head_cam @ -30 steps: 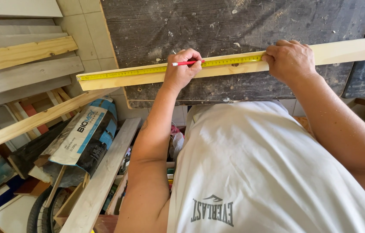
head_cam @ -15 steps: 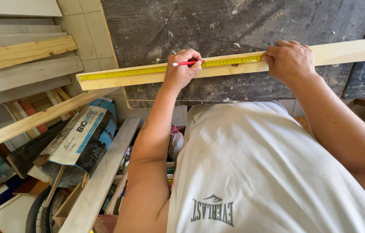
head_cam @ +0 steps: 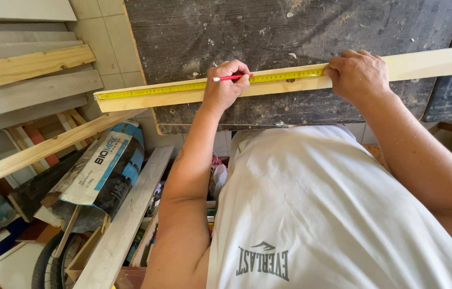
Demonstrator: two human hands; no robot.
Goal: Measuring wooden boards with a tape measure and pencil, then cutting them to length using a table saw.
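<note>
A: What has moved since the earlier frame?

B: Almost nothing; both hands keep their places on the wooden strip (head_cam: 290,85).

A: Left hand (head_cam: 225,86)?

B: Forearm raised, fingers pinching a red pencil (head_cam: 231,78), tip on the yellow tape measure (head_cam: 183,86).

A: Right hand (head_cam: 358,75)?

B: Knuckles up, fingers curled over tape and strip, pressing them onto the dusty dark bench (head_cam: 290,32).

Bright, even daylight, soft shadows, sharp focus throughout, slight wide-angle bending toward the frame edges, no glare.
</note>
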